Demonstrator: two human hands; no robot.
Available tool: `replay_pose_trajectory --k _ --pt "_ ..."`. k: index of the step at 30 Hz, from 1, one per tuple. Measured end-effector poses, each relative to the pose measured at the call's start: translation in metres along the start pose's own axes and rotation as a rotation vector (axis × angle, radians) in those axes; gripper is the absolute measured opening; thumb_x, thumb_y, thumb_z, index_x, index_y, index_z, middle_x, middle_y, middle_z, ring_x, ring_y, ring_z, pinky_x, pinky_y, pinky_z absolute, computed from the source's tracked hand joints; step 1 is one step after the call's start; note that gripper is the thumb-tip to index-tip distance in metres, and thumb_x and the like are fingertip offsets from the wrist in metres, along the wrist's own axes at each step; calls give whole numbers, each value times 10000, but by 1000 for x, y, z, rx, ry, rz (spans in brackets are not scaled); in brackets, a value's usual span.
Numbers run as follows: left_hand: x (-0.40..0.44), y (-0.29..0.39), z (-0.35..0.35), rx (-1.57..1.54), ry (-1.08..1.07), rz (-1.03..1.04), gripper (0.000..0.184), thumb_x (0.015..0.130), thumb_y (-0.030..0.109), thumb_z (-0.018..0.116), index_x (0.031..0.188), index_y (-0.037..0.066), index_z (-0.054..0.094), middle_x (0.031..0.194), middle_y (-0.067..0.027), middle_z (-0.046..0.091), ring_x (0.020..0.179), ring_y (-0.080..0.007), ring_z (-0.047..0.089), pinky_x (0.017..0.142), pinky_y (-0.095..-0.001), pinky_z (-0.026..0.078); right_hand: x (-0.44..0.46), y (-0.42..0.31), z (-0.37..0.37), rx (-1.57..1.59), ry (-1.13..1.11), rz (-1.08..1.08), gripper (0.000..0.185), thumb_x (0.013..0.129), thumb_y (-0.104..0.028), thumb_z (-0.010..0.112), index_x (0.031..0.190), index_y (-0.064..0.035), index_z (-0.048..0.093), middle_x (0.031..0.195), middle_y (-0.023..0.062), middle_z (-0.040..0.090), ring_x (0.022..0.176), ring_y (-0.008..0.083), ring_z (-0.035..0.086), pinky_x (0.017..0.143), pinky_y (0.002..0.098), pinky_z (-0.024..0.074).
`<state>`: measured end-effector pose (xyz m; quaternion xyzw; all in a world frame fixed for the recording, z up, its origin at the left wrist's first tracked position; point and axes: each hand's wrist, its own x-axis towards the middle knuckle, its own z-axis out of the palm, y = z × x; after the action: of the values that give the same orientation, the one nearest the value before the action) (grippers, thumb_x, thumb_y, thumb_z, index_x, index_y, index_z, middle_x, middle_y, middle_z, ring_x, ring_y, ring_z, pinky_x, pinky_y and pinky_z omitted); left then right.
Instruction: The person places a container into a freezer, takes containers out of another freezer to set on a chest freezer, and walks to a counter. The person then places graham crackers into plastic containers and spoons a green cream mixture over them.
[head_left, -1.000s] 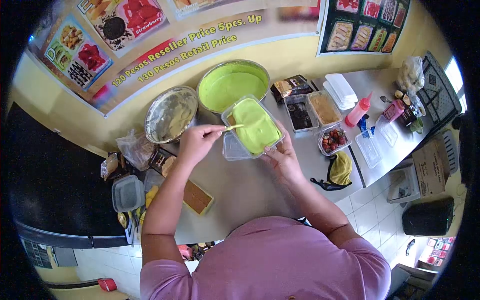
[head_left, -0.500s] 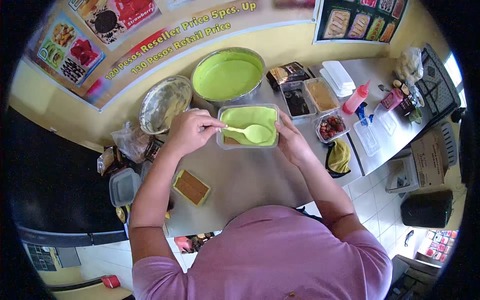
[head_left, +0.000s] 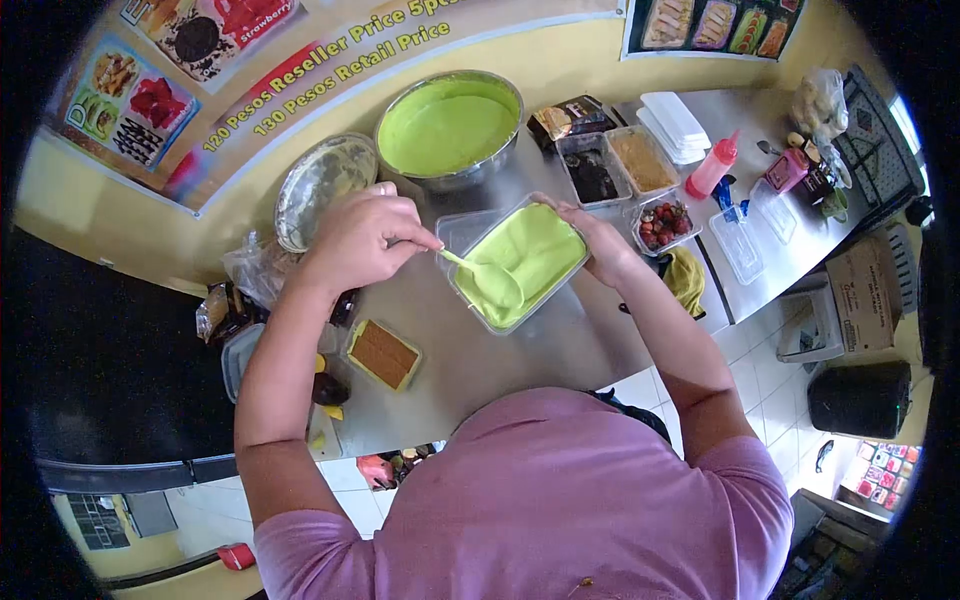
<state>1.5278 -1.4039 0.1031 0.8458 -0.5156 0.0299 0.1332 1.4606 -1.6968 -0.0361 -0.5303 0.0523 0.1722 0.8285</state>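
Observation:
Pinched at its handle, a pale green spoon (head_left: pixel 495 287) is in my left hand (head_left: pixel 362 240). Its bowl rests on the green cream (head_left: pixel 545 250) inside a clear plastic tub (head_left: pixel 572 276). My right hand (head_left: pixel 598 243) grips that tub by its right end, fingers partly hidden behind it. The tub is turned and tilted above the steel table, and cream spreads over most of its surface. A second tub (head_left: pixel 414 378) with a brown layer edged in green sits below my left forearm. Behind my hands stands a large metal bowl (head_left: pixel 455 183) of green cream.
A smeared metal bowl (head_left: pixel 290 215) leans by the wall at left. To the right are tubs of dark crumbs (head_left: pixel 592 180) and tan crumbs (head_left: pixel 644 163), a strawberry box (head_left: pixel 664 224), stacked white lids (head_left: pixel 675 125) and a pink squeeze bottle (head_left: pixel 713 168). Mangoes (head_left: pixel 328 388) lie at the left edge.
The tub has turned and tilted in my right hand and come closer to me. Cream now covers the brown patch at its near left corner. My left hand has shifted left with the spoon.

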Motion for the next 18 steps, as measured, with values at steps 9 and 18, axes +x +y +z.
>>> replay_pose_trajectory --k 9,18 --pt "-3 22 68 -204 288 -381 124 804 110 695 918 93 740 749 -79 657 634 -220 615 581 -315 485 -8 34 17 223 138 -334 458 994 -175 433 1440 -152 333 1373 97 466 1230 170 470 1030 339 380" --pt "-12 10 93 -375 491 -605 161 842 143 668 987 108 729 860 -122 702 680 -209 674 616 -297 511 -22 61 29 234 217 -436 590 950 -34 501 1411 -203 174 1391 139 398 1209 232 459 994 400 401"
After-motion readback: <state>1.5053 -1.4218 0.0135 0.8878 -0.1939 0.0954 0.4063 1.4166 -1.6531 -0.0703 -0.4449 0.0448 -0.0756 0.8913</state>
